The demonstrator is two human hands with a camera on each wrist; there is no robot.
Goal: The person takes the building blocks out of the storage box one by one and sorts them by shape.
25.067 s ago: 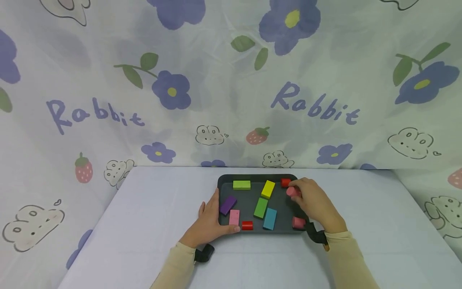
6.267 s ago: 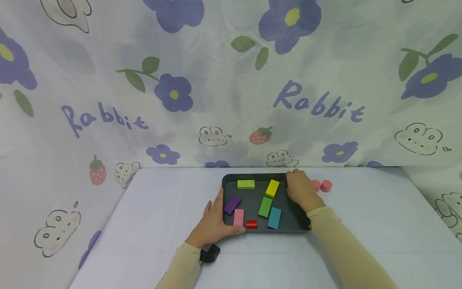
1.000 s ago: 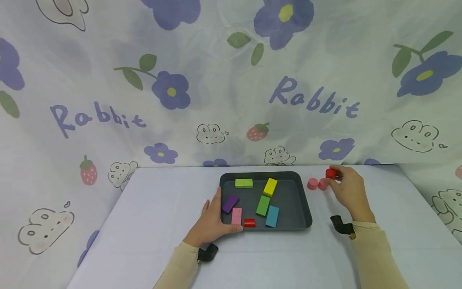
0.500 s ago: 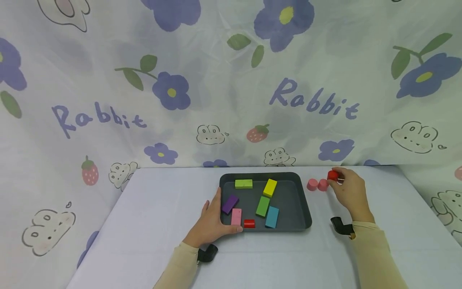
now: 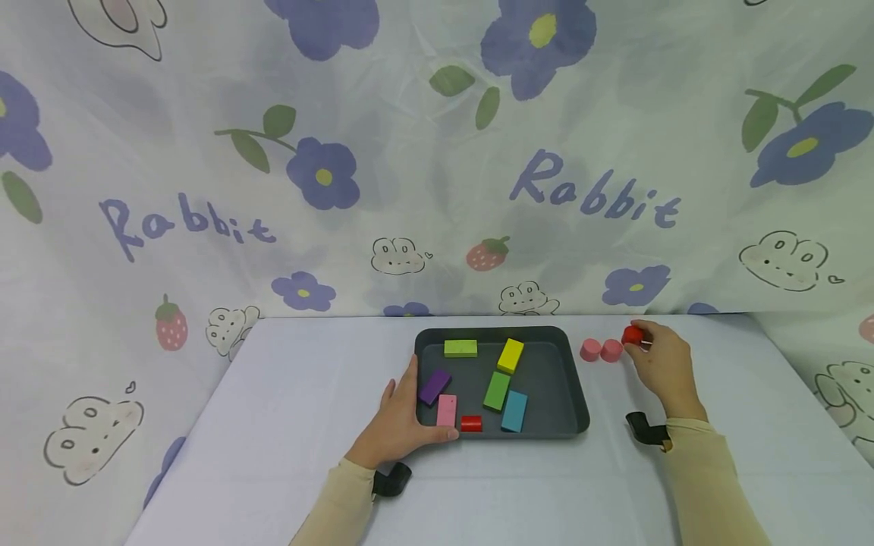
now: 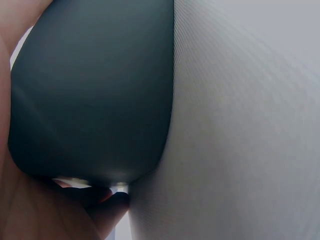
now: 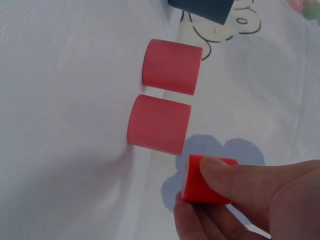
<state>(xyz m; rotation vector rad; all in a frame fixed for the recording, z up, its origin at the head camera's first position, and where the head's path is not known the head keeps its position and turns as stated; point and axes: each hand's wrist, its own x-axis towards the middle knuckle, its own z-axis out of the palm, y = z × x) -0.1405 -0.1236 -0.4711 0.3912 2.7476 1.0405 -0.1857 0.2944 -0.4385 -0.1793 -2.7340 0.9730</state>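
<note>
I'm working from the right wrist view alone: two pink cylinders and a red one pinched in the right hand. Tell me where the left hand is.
Observer: The left hand rests at the left end of the tray.
Operator: Report anything red inside it.
Observer: One red cylinder, lying on its side by the near edge.
Operator: Name its neighbour to the right, as the head view shows it.
Observer: A blue block.
</note>
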